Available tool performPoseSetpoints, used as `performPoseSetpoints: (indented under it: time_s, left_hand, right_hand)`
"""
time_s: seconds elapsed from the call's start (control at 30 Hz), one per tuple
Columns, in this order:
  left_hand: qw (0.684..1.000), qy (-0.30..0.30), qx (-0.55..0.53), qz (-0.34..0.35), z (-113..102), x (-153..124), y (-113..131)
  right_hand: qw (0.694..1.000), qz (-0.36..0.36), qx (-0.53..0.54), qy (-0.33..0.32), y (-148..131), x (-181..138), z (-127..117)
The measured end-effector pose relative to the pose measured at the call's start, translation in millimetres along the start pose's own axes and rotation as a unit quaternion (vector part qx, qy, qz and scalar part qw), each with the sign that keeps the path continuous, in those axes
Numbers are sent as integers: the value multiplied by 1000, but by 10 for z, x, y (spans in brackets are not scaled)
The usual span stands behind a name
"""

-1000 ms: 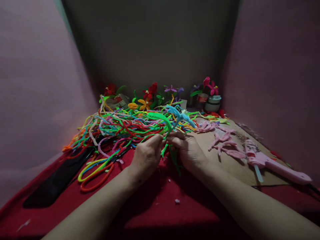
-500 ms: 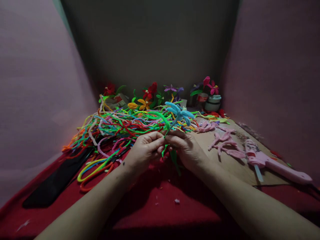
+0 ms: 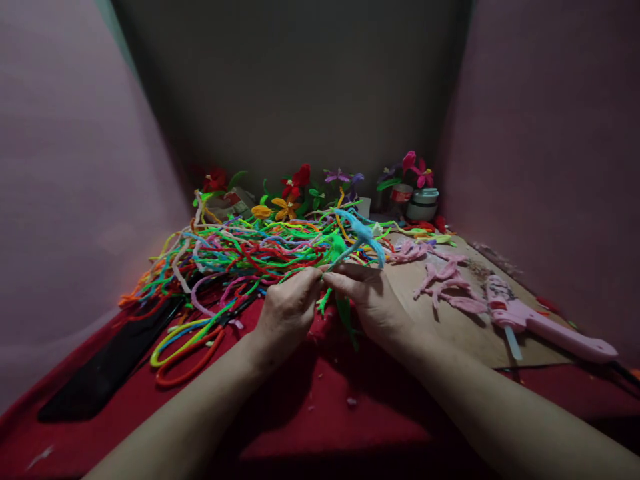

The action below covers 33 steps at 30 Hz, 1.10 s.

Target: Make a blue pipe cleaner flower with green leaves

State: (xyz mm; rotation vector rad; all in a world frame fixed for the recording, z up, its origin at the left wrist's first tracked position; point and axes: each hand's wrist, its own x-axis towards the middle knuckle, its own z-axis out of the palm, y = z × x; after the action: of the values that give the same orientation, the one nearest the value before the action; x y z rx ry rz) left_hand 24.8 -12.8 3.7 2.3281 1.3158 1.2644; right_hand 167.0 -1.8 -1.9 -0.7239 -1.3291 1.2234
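My left hand (image 3: 287, 310) and my right hand (image 3: 373, 300) meet at the middle of a red cloth (image 3: 320, 413), fingers pinched together on the green stem of a light blue pipe-cleaner flower (image 3: 361, 233). The blue petals stick up and lean to the right above my fingertips. A green leaf piece (image 3: 336, 248) juts up beside the stem, and more green stem (image 3: 345, 313) hangs below between my palms. Right behind my hands lies a large tangle of coloured pipe cleaners (image 3: 235, 257).
A pink glue gun (image 3: 540, 323) and pink pipe-cleaner pieces (image 3: 447, 287) lie on brown cardboard (image 3: 480, 333) at the right. Finished flowers (image 3: 295, 193) and small pots (image 3: 423, 203) line the back wall. A flat black object (image 3: 107, 367) lies at the left. Pink walls close both sides.
The blue flower has turned in my fingers and now tips further right and lower. Both hands stayed together in nearly the same spot; the view shifted slightly.
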Motion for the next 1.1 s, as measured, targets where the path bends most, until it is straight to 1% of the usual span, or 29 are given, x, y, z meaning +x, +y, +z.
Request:
performPoseSetpoints:
  time_s: [0.07, 0.13, 0.27, 0.33, 0.4, 0.47, 0.57, 0.67, 0.7, 0.73, 0.77, 0.8, 0.83, 0.87, 0.93, 0.97, 1.0, 1.03, 1.07, 1.1]
  left_hand:
    - [999, 19, -32, -29, -7, 0, 35]
    - [995, 28, -71, -62, -14, 6, 75]
    - [976, 8, -168, -137, -16, 26, 130]
    - [957, -5, -231, -175, -20, 39, 151]
    - [932, -21, -291, -217, -24, 52, 166]
    - [901, -41, -350, -252, -27, 64, 169]
    - [834, -74, -467, -287, -32, 79, 140]
    - [760, -129, -559, -305, -50, 94, 83]
    - [745, -148, -573, -309, -58, 98, 67]
    - [737, -161, -578, -311, -65, 102, 56]
    - [739, -167, -574, -310, -72, 104, 53]
    - [751, -168, -560, -306, -76, 104, 58]
    - [775, -167, -534, -296, -77, 102, 70]
    - [808, -164, -492, -280, -74, 97, 86]
    - [886, -145, -371, -236, -56, 78, 121]
    - [924, -125, -297, -207, -42, 65, 132]
    - [955, -100, -220, -173, -27, 51, 135]
    - [977, -71, -147, -137, -10, 36, 131]
    - [990, -44, -83, -102, 5, 23, 121]
    - [997, -23, -32, -71, 18, 11, 106]
  right_hand:
    - [1000, 2, -10, -25, -18, -5, 3]
    - [999, 1, -20, -30, -23, -10, 3]
    - [1000, -18, -5, -14, -17, -19, 6]
    - [999, -25, 19, -30, -15, -25, 11]
    - [998, -20, 48, -46, -12, -24, 18]
    - [996, -1, 70, -50, -1, -12, 25]
    - [993, 30, 105, -42, 29, 21, 24]
    - [988, 38, 138, -55, 41, 44, 4]
    - [988, 36, 139, -63, 39, 46, -4]
    - [988, 36, 135, -67, 35, 44, -9]
    - [988, 37, 133, -66, 32, 41, -12]
    - [988, 39, 135, -61, 33, 37, -10]
    - [987, 42, 142, -54, 38, 33, -6]
    - [986, 46, 152, -46, 49, 30, 1]
    - [982, 52, 177, -37, 83, 28, 17]
    - [981, 52, 185, -31, 101, 27, 24]
    - [981, 50, 188, -22, 118, 26, 29]
    - [981, 45, 188, -12, 130, 25, 32]
    - [982, 40, 184, -4, 138, 23, 34]
    - [983, 35, 179, 3, 139, 20, 34]
